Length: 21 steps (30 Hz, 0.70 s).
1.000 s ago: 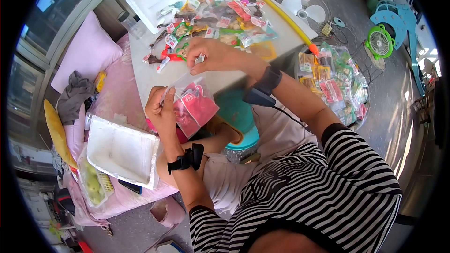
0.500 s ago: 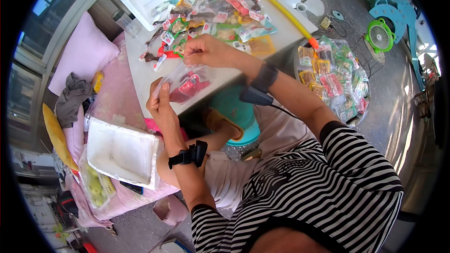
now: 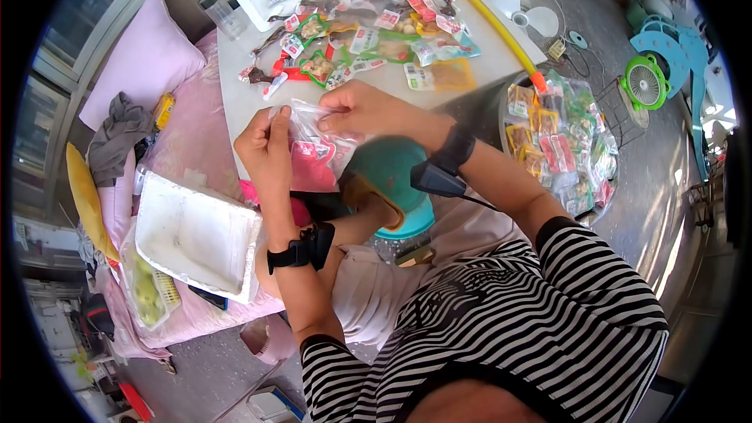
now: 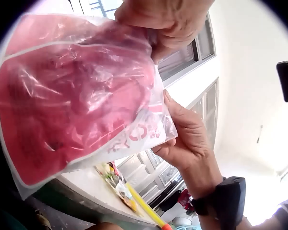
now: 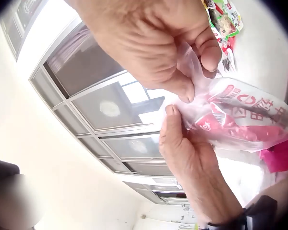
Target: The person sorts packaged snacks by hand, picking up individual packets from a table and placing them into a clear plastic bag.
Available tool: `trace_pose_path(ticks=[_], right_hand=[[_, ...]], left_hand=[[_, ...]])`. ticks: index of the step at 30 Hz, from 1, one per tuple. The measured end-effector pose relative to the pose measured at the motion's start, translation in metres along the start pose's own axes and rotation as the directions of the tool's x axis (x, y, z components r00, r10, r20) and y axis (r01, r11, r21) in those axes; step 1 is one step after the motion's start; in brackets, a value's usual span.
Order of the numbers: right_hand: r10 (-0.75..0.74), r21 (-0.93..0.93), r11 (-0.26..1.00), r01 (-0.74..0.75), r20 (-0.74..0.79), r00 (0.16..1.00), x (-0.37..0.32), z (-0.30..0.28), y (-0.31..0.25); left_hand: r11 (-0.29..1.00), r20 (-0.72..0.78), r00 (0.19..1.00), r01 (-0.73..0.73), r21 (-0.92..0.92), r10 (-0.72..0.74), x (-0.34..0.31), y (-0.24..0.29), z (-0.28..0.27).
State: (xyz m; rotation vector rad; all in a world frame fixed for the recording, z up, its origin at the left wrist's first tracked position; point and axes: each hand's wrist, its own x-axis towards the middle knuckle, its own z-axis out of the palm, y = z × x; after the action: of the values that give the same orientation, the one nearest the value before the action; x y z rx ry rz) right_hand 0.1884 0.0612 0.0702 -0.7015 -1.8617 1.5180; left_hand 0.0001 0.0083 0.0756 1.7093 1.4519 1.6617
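Note:
A clear plastic bag (image 3: 319, 158) with red print hangs between the two hands, over the near edge of the table. A pink-red packet (image 4: 77, 96) shows through its film. My left hand (image 3: 265, 145) pinches the bag's upper left edge between thumb and fingers. At the upper right edge, the right hand (image 3: 376, 112) holds the film with a bent thumb and fingers. In the right wrist view, the left thumb (image 5: 173, 125) and right thumb lie close together at the gathered bag mouth. The packet reaches down into the bag's lower part.
Many small food packets (image 3: 376, 39) cover the table (image 3: 247, 125), beside a yellow tube (image 3: 501, 39). A white foam box (image 3: 196, 235) stands on the pink bed at left. More packets fill a large bag (image 3: 560, 149) at right. A turquoise stool (image 3: 407, 211) stands below.
The bag swung up toward the table, then came back down to hang upright. The right hand has come lower and nearer the left hand, still holding the bag's edge.

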Motion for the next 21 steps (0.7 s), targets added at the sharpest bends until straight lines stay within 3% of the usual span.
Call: trace_pose_path(ticks=[2, 3, 6, 7, 11, 14, 21], right_hand=[[0.048, 0.151, 0.988, -0.034, -0.093, 0.994, 0.001, 0.015, 0.017], [0.115, 0.276, 0.960, -0.047, -0.237, 0.965, 0.001, 0.026, 0.028], [0.311, 0.580, 0.815, -0.003, -0.434, 0.846, 0.002, 0.054, 0.090], [0.346, 0.599, 0.799, -0.050, -0.390, 0.853, -0.003, 0.058, 0.088], [0.447, 0.600, 0.771, -0.213, -0.272, 0.852, -0.027, 0.053, 0.097], [0.469, 0.534, 0.805, -0.261, -0.301, 0.830, -0.038, 0.042, 0.096], [0.463, 0.427, 0.854, -0.298, -0.363, 0.809, -0.051, 0.029, 0.101]], left_hand=[[0.974, 0.002, 0.991, -0.134, 0.182, 0.136, 0.014, 0.006, 0.002], [0.911, -0.030, 0.946, -0.303, 0.280, 0.324, 0.020, 0.022, 0.007], [0.810, 0.030, 0.892, -0.423, 0.408, 0.451, 0.016, 0.011, 0.008], [0.917, 0.046, 0.960, -0.276, 0.286, 0.275, 0.003, 0.007, 0.011], [0.956, 0.172, 0.984, -0.015, 0.294, -0.038, -0.050, -0.054, 0.028], [0.863, 0.252, 0.967, -0.146, 0.484, 0.022, -0.068, -0.055, 0.045], [0.675, 0.262, 0.961, -0.251, 0.693, 0.088, -0.070, -0.043, 0.069]])
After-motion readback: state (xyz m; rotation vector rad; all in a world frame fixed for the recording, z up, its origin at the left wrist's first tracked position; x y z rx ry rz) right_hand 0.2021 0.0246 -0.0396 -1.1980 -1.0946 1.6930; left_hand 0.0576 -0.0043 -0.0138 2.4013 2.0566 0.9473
